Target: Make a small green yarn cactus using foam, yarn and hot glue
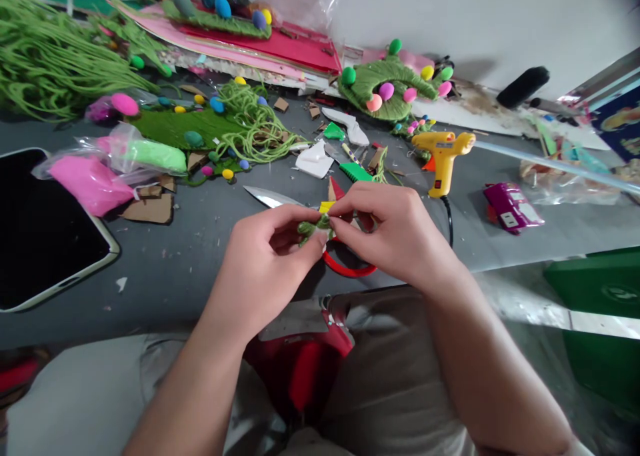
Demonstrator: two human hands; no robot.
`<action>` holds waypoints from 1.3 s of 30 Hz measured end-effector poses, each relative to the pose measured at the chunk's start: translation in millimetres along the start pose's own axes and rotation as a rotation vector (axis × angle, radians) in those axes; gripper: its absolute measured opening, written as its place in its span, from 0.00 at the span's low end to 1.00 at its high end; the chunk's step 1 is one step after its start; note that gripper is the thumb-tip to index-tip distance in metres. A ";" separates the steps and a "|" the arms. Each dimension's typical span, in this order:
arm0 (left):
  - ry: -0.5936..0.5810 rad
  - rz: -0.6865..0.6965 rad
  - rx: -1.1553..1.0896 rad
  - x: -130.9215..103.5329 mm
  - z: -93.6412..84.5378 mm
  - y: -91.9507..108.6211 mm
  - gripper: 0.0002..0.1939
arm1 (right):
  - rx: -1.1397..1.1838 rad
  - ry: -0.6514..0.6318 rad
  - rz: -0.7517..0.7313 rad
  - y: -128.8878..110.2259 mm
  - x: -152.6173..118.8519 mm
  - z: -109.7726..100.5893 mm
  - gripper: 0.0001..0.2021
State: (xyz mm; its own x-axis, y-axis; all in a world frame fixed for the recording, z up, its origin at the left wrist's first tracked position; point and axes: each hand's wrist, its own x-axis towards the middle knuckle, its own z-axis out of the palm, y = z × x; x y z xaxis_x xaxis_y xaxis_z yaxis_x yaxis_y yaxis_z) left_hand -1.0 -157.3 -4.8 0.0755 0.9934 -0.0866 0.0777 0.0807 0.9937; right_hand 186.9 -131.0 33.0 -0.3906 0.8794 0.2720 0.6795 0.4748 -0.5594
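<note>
Between my two hands, above the table's front edge, is a small green yarn-wrapped piece (309, 229). My left hand (273, 263) pinches it from the left, thumb and fingers closed around its lower side. From the right, the thumb and forefinger of my right hand (387, 226) close on its upper end. Scissors with red handles (347, 269) lie beneath my hands, their blade pointing left. Something small and yellow (327, 207) shows just behind my fingertips. My fingers partly hide the green piece.
A yellow glue gun (440, 159) with a black cord stands right of my hands. A tablet (47, 229) lies at the left, near bagged pink clay (90, 179). Green yarn (255, 126), cardboard scraps and a yarn-covered shape with coloured balls (383, 86) lie behind. A purple packet (513, 207) is farther right.
</note>
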 end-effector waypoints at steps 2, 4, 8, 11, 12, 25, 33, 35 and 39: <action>0.006 0.007 0.007 0.1 0.4 0.5 0.09 | -0.026 0.019 0.026 -5.6 -0.1 -0.6 0.06; 0.019 0.014 0.010 -0.1 0.2 2.2 0.09 | -0.022 0.030 0.051 -9.3 -0.3 -1.1 0.06; 0.060 0.025 0.016 -0.8 0.6 6.0 0.08 | -0.001 0.033 0.080 -13.3 -1.6 0.0 0.05; 0.116 0.051 0.009 -0.3 2.5 7.0 0.08 | 0.012 0.026 0.078 -17.3 -4.0 2.8 0.03; 0.139 0.055 0.002 -0.1 3.2 6.8 0.09 | 0.015 0.024 0.069 -18.9 -5.0 3.8 0.03; 0.210 -0.002 -0.510 6.0 2.2 4.7 0.11 | -0.108 0.069 -0.060 -28.8 -23.5 8.5 0.12; 0.072 -0.146 -0.671 6.1 -3.0 7.8 0.12 | 0.015 0.031 -0.075 -21.0 -19.8 5.7 0.12; 0.024 -0.173 -0.667 5.5 -5.5 8.6 0.13 | 0.103 0.014 -0.086 -15.7 -17.5 4.5 0.12; -0.073 -0.182 -0.572 3.9 -8.5 9.8 0.16 | 0.214 -0.027 -0.097 -1.3 -10.3 0.8 0.12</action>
State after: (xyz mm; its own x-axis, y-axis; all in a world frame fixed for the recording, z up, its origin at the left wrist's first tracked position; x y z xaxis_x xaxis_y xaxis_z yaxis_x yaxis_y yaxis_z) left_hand -8.4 -151.9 5.3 0.1806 0.9529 -0.2437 -0.4493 0.3003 0.8414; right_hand 189.6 -140.8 30.3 -0.4659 0.8276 0.3131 0.4922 0.5364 -0.6856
